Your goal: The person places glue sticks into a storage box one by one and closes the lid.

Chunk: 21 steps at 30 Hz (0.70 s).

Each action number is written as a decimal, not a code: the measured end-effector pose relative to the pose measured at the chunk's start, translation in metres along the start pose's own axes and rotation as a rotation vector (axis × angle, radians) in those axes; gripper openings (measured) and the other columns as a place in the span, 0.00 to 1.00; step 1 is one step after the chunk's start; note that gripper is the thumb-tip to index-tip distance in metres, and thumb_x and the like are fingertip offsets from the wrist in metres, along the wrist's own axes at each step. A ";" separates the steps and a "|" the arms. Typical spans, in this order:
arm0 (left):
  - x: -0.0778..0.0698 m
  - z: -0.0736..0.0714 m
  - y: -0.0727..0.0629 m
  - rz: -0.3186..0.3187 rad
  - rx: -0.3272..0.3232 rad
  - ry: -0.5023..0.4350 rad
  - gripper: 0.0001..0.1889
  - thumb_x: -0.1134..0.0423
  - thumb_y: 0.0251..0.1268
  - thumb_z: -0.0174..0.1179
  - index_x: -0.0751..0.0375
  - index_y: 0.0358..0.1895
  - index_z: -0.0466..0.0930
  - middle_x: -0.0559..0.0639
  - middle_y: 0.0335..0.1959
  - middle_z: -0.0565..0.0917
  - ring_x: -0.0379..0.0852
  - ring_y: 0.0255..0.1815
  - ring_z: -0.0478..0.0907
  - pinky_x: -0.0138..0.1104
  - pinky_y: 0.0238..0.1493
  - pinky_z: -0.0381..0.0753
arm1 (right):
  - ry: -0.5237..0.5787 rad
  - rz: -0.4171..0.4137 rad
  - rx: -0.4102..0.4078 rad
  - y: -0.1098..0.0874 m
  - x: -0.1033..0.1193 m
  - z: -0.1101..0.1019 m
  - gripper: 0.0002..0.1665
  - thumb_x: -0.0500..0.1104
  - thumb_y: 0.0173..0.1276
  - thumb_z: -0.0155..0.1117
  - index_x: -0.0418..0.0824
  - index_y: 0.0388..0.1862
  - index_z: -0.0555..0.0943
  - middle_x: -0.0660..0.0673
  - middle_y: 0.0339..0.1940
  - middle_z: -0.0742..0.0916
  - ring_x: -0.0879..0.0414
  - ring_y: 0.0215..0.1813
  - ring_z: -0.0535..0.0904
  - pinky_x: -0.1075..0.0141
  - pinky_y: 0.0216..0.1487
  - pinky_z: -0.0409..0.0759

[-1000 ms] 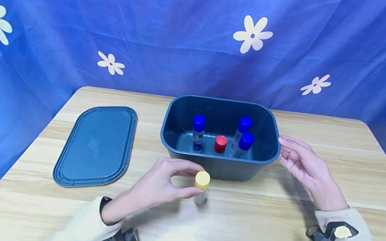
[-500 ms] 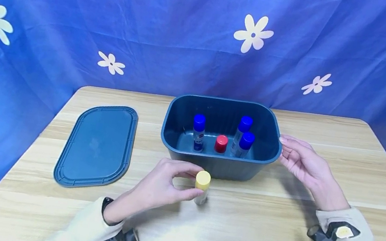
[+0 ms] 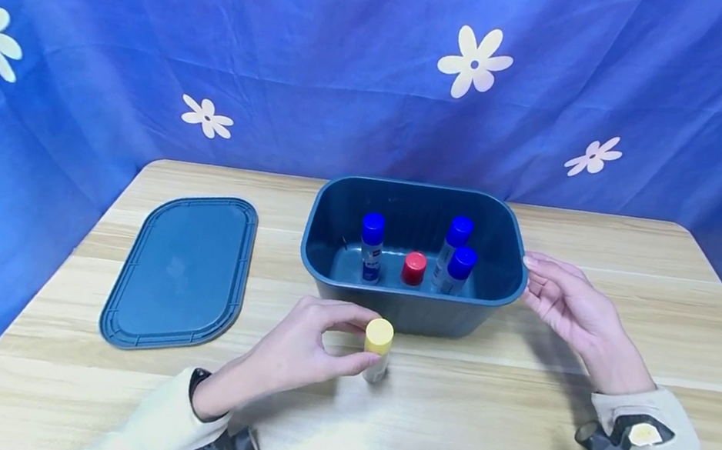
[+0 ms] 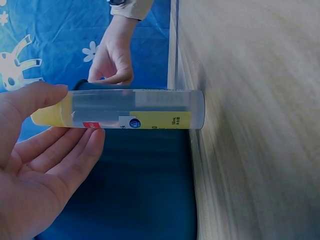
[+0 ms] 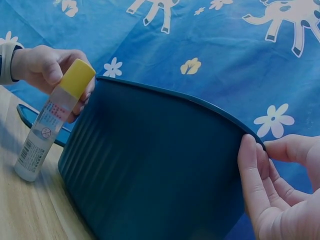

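My left hand (image 3: 309,338) pinches the yellow cap of a clear glue bottle (image 3: 376,367) between thumb and fingers. The bottle stands upright on the table, in front of the dark blue plastic bin (image 3: 404,311). In the left wrist view, the glue bottle (image 4: 135,107) has a yellow label, and its base meets the tabletop. My right hand (image 3: 566,306) holds the right end of the bin by its rim. The right wrist view has this hand (image 5: 280,185) pinching the rim at one corner.
Inside the bin stand a blue-capped bottle (image 3: 371,250) on the left, a red-capped one (image 3: 413,269) in the middle and two blue-capped bottles (image 3: 455,241) on the right. A flat blue lid (image 3: 182,272) lies on the table to the left. A blue flowered curtain (image 3: 337,58) hangs behind.
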State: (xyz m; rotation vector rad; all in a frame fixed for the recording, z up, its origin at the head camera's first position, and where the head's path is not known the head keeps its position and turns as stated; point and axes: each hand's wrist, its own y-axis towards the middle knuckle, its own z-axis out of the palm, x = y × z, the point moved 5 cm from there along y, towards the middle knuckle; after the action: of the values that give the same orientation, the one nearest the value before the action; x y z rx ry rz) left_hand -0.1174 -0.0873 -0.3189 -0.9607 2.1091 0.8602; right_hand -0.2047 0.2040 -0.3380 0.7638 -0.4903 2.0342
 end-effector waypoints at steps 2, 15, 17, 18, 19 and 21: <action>0.000 0.000 0.000 0.006 0.005 -0.002 0.17 0.64 0.54 0.71 0.61 0.48 0.84 0.47 0.43 0.87 0.39 0.42 0.84 0.32 0.49 0.82 | 0.000 0.000 -0.001 0.000 0.000 0.000 0.17 0.29 0.77 0.43 0.28 0.45 0.82 0.37 0.40 0.87 0.52 0.42 0.85 0.64 0.47 0.84; -0.001 0.002 0.000 0.043 0.045 -0.004 0.16 0.65 0.55 0.71 0.61 0.48 0.83 0.47 0.43 0.86 0.38 0.43 0.84 0.33 0.50 0.82 | 0.005 -0.005 0.015 0.000 -0.001 0.000 0.18 0.29 0.77 0.41 0.28 0.45 0.81 0.37 0.40 0.87 0.51 0.43 0.84 0.64 0.48 0.84; -0.001 0.003 0.000 0.042 0.055 -0.007 0.16 0.66 0.55 0.71 0.61 0.48 0.83 0.47 0.43 0.86 0.38 0.43 0.84 0.33 0.51 0.82 | 0.005 -0.005 0.016 0.000 -0.001 0.000 0.18 0.29 0.77 0.41 0.28 0.45 0.81 0.37 0.41 0.87 0.51 0.43 0.84 0.64 0.48 0.84; -0.001 0.003 0.000 0.040 0.059 -0.008 0.16 0.66 0.54 0.71 0.61 0.48 0.83 0.47 0.43 0.86 0.38 0.43 0.84 0.33 0.51 0.82 | 0.004 -0.005 0.016 0.000 -0.001 0.000 0.18 0.29 0.77 0.41 0.28 0.45 0.81 0.37 0.41 0.87 0.51 0.43 0.85 0.64 0.48 0.84; -0.001 0.003 0.000 0.036 0.063 -0.012 0.17 0.66 0.54 0.71 0.61 0.48 0.83 0.48 0.43 0.86 0.39 0.43 0.84 0.33 0.51 0.82 | 0.006 -0.005 0.016 -0.001 -0.001 0.000 0.18 0.29 0.77 0.41 0.28 0.45 0.81 0.37 0.41 0.87 0.51 0.43 0.84 0.64 0.48 0.84; 0.000 0.004 0.000 0.031 0.064 -0.019 0.17 0.66 0.54 0.71 0.62 0.48 0.83 0.49 0.44 0.86 0.39 0.43 0.84 0.33 0.51 0.82 | 0.005 -0.004 0.016 0.000 -0.001 0.000 0.18 0.29 0.77 0.41 0.28 0.45 0.81 0.37 0.41 0.87 0.51 0.43 0.85 0.64 0.48 0.84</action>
State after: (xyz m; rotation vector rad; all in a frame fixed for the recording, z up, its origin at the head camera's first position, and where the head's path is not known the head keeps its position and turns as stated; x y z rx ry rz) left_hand -0.1163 -0.0844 -0.3206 -0.8860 2.1271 0.8087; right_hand -0.2041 0.2037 -0.3386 0.7685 -0.4696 2.0386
